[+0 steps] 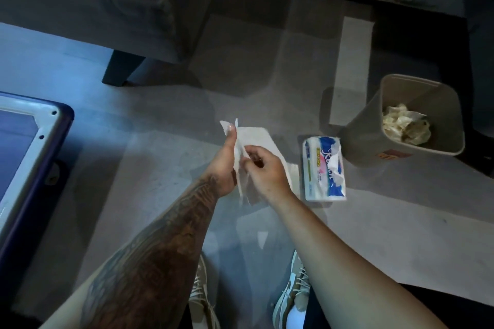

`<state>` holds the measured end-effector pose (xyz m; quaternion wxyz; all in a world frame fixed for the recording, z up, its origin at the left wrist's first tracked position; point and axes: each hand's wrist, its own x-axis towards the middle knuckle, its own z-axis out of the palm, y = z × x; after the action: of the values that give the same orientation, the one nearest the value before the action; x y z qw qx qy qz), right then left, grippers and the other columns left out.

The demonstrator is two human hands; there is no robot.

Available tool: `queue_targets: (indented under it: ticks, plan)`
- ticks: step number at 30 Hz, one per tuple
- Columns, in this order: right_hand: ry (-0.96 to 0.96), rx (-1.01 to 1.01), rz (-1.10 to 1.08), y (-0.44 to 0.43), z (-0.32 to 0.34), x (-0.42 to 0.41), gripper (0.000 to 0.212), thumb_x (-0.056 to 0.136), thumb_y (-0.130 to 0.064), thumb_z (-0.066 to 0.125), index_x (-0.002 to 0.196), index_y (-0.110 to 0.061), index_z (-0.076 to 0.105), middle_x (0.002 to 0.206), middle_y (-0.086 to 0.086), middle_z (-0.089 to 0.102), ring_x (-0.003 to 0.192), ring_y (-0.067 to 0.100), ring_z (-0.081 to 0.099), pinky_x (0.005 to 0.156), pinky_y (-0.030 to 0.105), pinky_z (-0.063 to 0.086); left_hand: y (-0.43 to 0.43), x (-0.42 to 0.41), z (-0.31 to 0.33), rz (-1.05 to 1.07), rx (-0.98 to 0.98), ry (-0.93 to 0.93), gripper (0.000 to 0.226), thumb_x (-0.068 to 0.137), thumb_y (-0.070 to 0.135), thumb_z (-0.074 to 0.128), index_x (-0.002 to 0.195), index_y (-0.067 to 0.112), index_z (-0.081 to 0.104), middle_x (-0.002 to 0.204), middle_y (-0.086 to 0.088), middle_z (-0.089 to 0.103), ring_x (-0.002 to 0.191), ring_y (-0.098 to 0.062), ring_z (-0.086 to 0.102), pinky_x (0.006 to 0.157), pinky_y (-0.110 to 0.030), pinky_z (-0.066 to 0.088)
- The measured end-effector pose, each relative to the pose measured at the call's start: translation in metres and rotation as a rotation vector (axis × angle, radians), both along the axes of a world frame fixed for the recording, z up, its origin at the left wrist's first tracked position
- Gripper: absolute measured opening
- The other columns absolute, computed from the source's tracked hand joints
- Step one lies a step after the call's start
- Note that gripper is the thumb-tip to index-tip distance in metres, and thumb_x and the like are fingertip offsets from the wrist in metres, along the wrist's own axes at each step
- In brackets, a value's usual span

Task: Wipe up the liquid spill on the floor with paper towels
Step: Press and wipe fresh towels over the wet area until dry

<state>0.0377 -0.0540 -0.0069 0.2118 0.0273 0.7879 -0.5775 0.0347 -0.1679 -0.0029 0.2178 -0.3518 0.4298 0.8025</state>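
A white paper towel sheet (256,139) hangs in the air above the grey floor, held by both hands. My left hand (226,161) pinches its upper left edge with the thumb up. My right hand (263,165) grips the sheet's middle with curled fingers. A blue-and-white pack of paper towels (324,168) lies on the floor just right of my hands. The floor (149,168) around them looks glossy with reflections; I cannot tell where liquid lies.
A beige waste bin (369,141) with crumpled used towels (406,127) stands right of the pack. A grey sofa with a dark leg (120,69) is at the upper left. A dark-framed low table (34,157) sits at left. My shoes (292,291) are below.
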Motion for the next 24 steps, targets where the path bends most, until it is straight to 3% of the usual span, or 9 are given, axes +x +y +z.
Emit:
queue_targets:
  ticks: [2, 5, 8, 11, 12, 14, 17, 22, 24]
  plan:
    - [-0.062, 0.005, 0.114, -0.011, -0.004, 0.010, 0.019, 0.089, -0.022, 0.065, 0.106, -0.023, 0.071, 0.100, -0.005, 0.073, 0.095, 0.010, 0.066, 0.091, 0.027, 0.050, -0.013, 0.008, -0.007, -0.039, -0.066, -0.032, 0.074, 0.090, 0.068, 0.049, 0.125, 0.005, 0.065, 0.124, -0.018, 0.067, 0.116, -0.033, 0.065, 0.104, -0.046, 0.048]
    - [-0.048, -0.001, 0.196, -0.017, -0.013, 0.020, 0.011, 0.092, -0.023, 0.063, 0.099, -0.027, 0.071, 0.099, -0.008, 0.072, 0.094, 0.005, 0.065, 0.088, 0.024, 0.050, -0.033, 0.023, -0.027, -0.001, -0.225, -0.123, 0.039, 0.097, 0.030, 0.058, 0.122, 0.000, 0.064, 0.122, -0.021, 0.068, 0.107, -0.035, 0.067, 0.095, -0.044, 0.054]
    - [0.044, 0.162, -0.078, -0.008, -0.045, 0.016, 0.036, 0.090, -0.031, 0.069, 0.124, -0.022, 0.062, 0.122, -0.010, 0.059, 0.105, 0.000, 0.057, 0.094, 0.013, 0.044, -0.060, 0.038, -0.044, 0.049, -0.199, -0.167, 0.032, 0.097, 0.013, 0.057, 0.123, -0.004, 0.062, 0.117, -0.023, 0.069, 0.097, -0.035, 0.066, 0.092, -0.048, 0.053]
    - [-0.405, 0.037, -0.286, 0.005, -0.088, 0.008, 0.073, 0.078, -0.049, 0.078, 0.139, -0.019, 0.051, 0.137, -0.004, 0.055, 0.119, 0.013, 0.056, 0.106, 0.033, 0.044, -0.082, 0.051, -0.054, 0.029, -0.152, -0.214, 0.018, 0.093, 0.013, 0.060, 0.107, 0.005, 0.068, 0.098, -0.014, 0.073, 0.084, -0.032, 0.067, 0.087, -0.045, 0.054]
    - [-0.603, -0.073, -0.272, 0.009, -0.106, 0.008, 0.074, 0.072, -0.052, 0.080, 0.134, -0.017, 0.057, 0.134, 0.001, 0.062, 0.117, 0.020, 0.061, 0.105, 0.039, 0.045, -0.088, 0.055, -0.062, 0.031, -0.145, -0.232, 0.015, 0.092, 0.013, 0.060, 0.104, 0.007, 0.069, 0.095, -0.012, 0.073, 0.082, -0.030, 0.067, 0.085, -0.043, 0.054]
    - [-0.776, -0.138, -0.160, 0.008, -0.123, 0.012, 0.047, 0.075, -0.039, 0.077, 0.113, -0.013, 0.069, 0.115, 0.010, 0.073, 0.102, 0.028, 0.069, 0.095, 0.040, 0.051, -0.099, 0.061, -0.080, 0.041, -0.173, -0.270, 0.017, 0.091, 0.013, 0.061, 0.104, 0.007, 0.070, 0.095, -0.013, 0.073, 0.084, -0.032, 0.067, 0.088, -0.045, 0.054]
    - [-0.644, 0.007, -0.087, -0.002, -0.143, 0.016, 0.007, 0.083, -0.010, 0.070, 0.090, -0.011, 0.070, 0.090, 0.008, 0.074, 0.081, 0.026, 0.067, 0.073, 0.032, 0.049, -0.108, 0.065, -0.107, 0.028, -0.311, -0.324, 0.025, 0.093, 0.017, 0.062, 0.113, 0.004, 0.067, 0.101, -0.015, 0.073, 0.088, -0.033, 0.068, 0.089, -0.048, 0.055]
    - [-0.392, 0.235, -0.018, -0.023, -0.181, 0.014, 0.012, 0.081, -0.014, 0.069, 0.085, -0.003, 0.064, 0.079, 0.007, 0.068, 0.069, 0.021, 0.058, 0.059, 0.027, 0.041, -0.110, 0.061, -0.152, 0.027, -0.604, -0.341, 0.024, 0.095, 0.017, 0.061, 0.117, 0.008, 0.063, 0.111, -0.011, 0.067, 0.093, -0.029, 0.064, 0.077, -0.036, 0.052]
    - [-0.316, 0.314, -0.009, -0.029, -0.185, 0.015, 0.014, 0.082, -0.017, 0.070, 0.090, -0.008, 0.064, 0.085, 0.002, 0.067, 0.076, 0.021, 0.059, 0.059, 0.026, 0.043, -0.110, 0.059, -0.165, -0.022, -0.725, -0.313, 0.031, 0.095, 0.017, 0.060, 0.125, 0.007, 0.061, 0.118, -0.010, 0.066, 0.093, -0.026, 0.062, 0.078, -0.033, 0.051]
